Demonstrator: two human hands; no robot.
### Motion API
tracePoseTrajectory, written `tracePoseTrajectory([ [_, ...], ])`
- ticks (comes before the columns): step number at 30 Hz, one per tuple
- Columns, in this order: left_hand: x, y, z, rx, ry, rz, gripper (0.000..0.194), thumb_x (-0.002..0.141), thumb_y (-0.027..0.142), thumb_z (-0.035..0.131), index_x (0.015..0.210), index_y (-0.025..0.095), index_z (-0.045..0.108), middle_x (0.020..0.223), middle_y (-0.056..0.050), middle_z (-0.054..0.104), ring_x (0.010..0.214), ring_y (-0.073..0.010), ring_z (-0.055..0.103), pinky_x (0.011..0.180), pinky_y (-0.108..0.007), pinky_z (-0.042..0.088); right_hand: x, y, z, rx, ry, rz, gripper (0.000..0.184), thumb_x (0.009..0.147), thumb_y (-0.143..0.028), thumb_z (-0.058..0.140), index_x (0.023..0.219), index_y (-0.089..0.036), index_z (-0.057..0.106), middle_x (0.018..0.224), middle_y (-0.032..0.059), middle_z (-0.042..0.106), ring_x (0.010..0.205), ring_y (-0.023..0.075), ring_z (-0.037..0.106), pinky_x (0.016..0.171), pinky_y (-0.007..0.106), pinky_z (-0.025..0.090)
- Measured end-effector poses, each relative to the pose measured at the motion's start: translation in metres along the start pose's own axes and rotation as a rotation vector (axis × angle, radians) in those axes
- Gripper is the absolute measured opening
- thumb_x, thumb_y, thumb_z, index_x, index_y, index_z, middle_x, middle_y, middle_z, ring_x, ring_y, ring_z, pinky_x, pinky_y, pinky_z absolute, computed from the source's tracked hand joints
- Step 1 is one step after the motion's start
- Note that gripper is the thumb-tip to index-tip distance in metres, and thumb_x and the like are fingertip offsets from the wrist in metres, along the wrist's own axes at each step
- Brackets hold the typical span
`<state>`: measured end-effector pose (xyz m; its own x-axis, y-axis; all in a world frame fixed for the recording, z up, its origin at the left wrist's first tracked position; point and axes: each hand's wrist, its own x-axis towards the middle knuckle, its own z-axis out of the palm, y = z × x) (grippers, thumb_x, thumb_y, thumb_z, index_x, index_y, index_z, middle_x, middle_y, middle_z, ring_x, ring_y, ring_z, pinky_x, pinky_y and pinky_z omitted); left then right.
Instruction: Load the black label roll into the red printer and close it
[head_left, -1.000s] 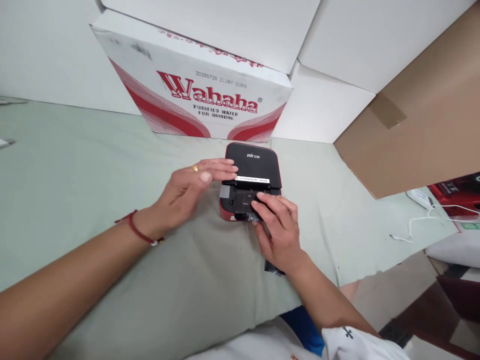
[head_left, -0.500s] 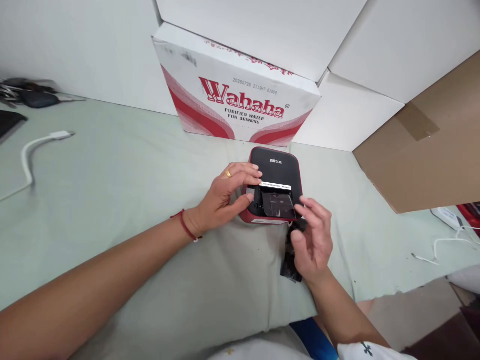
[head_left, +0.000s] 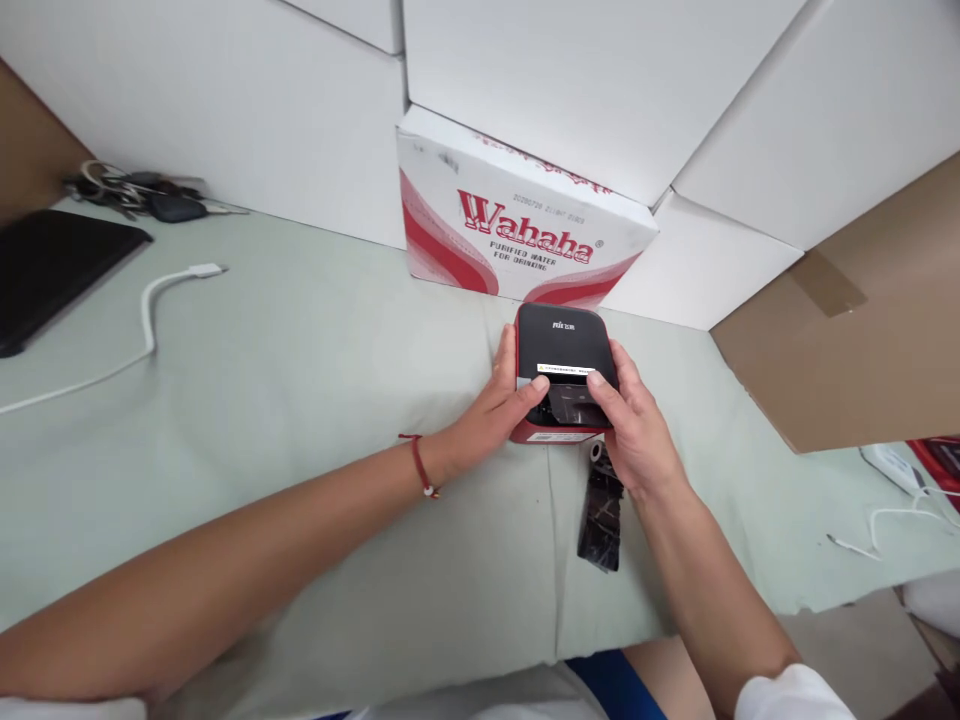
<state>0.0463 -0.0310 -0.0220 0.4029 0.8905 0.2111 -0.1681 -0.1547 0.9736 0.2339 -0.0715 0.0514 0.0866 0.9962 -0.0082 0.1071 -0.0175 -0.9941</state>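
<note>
The pale green cloth covering the table [head_left: 337,380] filled most of the frame, with a white-and-red cardboard Wahaha water carton [head_left: 450,195] standing upright at upper centre. The squat, rounded-square black-and-red plastic device [head_left: 566,345] sat just right of centre, near the carton's foot. Big change: half a second earlier the right hand [head_left: 641,425] hovered loosely by the device's near right corner, and now it had wrapped that side while the left hand [head_left: 499,395] had the other. Both were partly curled, palms to the sides, thumbs up top, so I'd say the device was well steadied. That also left the crinkled strip of shiny black film [head_left: 602,515] in plainer view below it, lower right of centre; neither hand had hold of it. As for what I couldn't make out: the flat black slab [head_left: 64,265] ran off the left edge, most fingertips were hidden around the device's walls, the right thumb covered part of the glossy dark panel [head_left: 576,408], and the tiny print on the narrow white label [head_left: 562,369] was unreadable.
</note>
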Motion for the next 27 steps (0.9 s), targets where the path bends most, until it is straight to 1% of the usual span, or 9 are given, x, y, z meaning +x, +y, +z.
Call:
tracePoseTrajectory([
  [3, 0.001, 0.006, -0.006, 0.078, 0.056, 0.036, 0.108, 0.105, 0.073, 0.057, 0.184, 0.033, -0.004, 0.196, -0.001, -0.006, 0.182, -0.0339, -0.013, 0.148, -0.059, -0.008, 0.013, 0.004, 0.006, -0.037, 0.003, -0.058, 0.092, 0.092, -0.06, 0.084, 0.171, -0.032, 0.047, 0.175, 0.0049, 0.057, 0.162, 0.0305, 0.053, 0.136, 0.051, 0.046],
  [6, 0.007, 0.008, -0.012, 0.115, 0.092, 0.016, 0.109, 0.105, 0.071, 0.058, 0.184, 0.03, -0.004, 0.195, -0.002, -0.014, 0.181, -0.0331, -0.018, 0.148, -0.057, -0.009, 0.033, 0.012, 0.009, -0.077, -0.029, -0.082, 0.092, 0.09, -0.064, 0.084, 0.169, -0.03, 0.051, 0.173, 0.006, 0.06, 0.161, 0.0318, 0.055, 0.134, 0.052, 0.048],
  [9, 0.014, 0.003, -0.02, 0.008, 0.111, -0.042, 0.098, 0.107, 0.062, 0.058, 0.184, 0.036, 0.004, 0.196, 0.002, -0.001, 0.182, -0.0331, -0.009, 0.149, -0.059, 0.001, 0.048, 0.019, 0.01, -0.115, -0.054, -0.109, 0.091, 0.093, -0.069, 0.079, 0.169, -0.028, 0.05, 0.171, 0.0075, 0.061, 0.16, 0.0314, 0.056, 0.133, 0.051, 0.049],
  [11, 0.019, 0.001, -0.028, -0.066, 0.1, -0.037, 0.097, 0.101, 0.053, 0.067, 0.183, 0.038, 0.015, 0.195, 0.003, 0.013, 0.183, -0.0351, 0.0, 0.149, -0.061, 0.008, 0.048, 0.022, 0.008, -0.183, -0.02, -0.151, 0.084, 0.099, -0.069, 0.072, 0.169, -0.027, 0.051, 0.173, 0.0094, 0.059, 0.161, 0.0311, 0.055, 0.134, 0.053, 0.048],
  [14, 0.026, 0.004, -0.041, -0.177, 0.074, -0.038, 0.1, 0.087, 0.038, 0.076, 0.178, 0.034, 0.033, 0.192, 0.0, 0.028, 0.181, -0.0392, 0.013, 0.147, -0.063, 0.015, 0.031, 0.023, 0.004, -0.435, 0.094, -0.342, 0.063, 0.108, -0.06, 0.064, 0.163, -0.028, 0.059, 0.179, 0.0116, 0.05, 0.167, 0.032, 0.046, 0.136, 0.059, 0.042],
  [17, 0.033, 0.01, -0.052, -0.259, 0.073, -0.054, 0.101, 0.08, 0.032, 0.079, 0.174, 0.034, 0.041, 0.191, -0.001, 0.029, 0.18, -0.039, 0.015, 0.147, -0.062, 0.016, 0.002, 0.023, -0.001, -0.728, 0.139, -0.7, 0.046, 0.112, -0.041, 0.062, 0.158, -0.031, 0.063, 0.172, 0.0124, 0.058, 0.164, 0.033, 0.049, 0.133, 0.063, 0.045],
  [19, 0.035, 0.012, -0.056, -0.267, 0.069, -0.056, 0.106, 0.078, 0.032, 0.083, 0.175, 0.035, 0.039, 0.193, 0.0, 0.023, 0.181, -0.0359, 0.01, 0.147, -0.059, 0.014, -0.013, 0.026, -0.003, -0.849, 0.091, -0.903, 0.042, 0.112, -0.028, 0.062, 0.154, -0.031, 0.066, 0.154, 0.012, 0.072, 0.154, 0.0325, 0.059, 0.126, 0.061, 0.052],
  [21, 0.037, 0.011, -0.057, -0.264, 0.052, -0.052, 0.112, 0.078, 0.035, 0.086, 0.177, 0.037, 0.034, 0.194, -0.001, 0.018, 0.182, -0.0328, 0.007, 0.148, -0.056, 0.011, -0.022, 0.031, -0.003, -0.893, 0.04, -1.001, 0.041, 0.109, -0.019, 0.062, 0.149, -0.028, 0.069, 0.14, 0.0117, 0.079, 0.143, 0.0315, 0.067, 0.119, 0.057, 0.057],
  [27, 0.04, 0.003, -0.052, -0.172, -0.005, 0.005, 0.117, 0.085, 0.038, 0.082, 0.181, 0.039, 0.016, 0.196, -0.002, 0.01, 0.183, -0.032, 0.001, 0.148, -0.058, 0.007, -0.023, 0.048, 0.002, -0.902, 0.073, -0.959, 0.028, 0.107, -0.018, 0.063, 0.126, -0.031, 0.079, 0.14, 0.0107, 0.077, 0.129, 0.0313, 0.069, 0.112, 0.057, 0.06],
])
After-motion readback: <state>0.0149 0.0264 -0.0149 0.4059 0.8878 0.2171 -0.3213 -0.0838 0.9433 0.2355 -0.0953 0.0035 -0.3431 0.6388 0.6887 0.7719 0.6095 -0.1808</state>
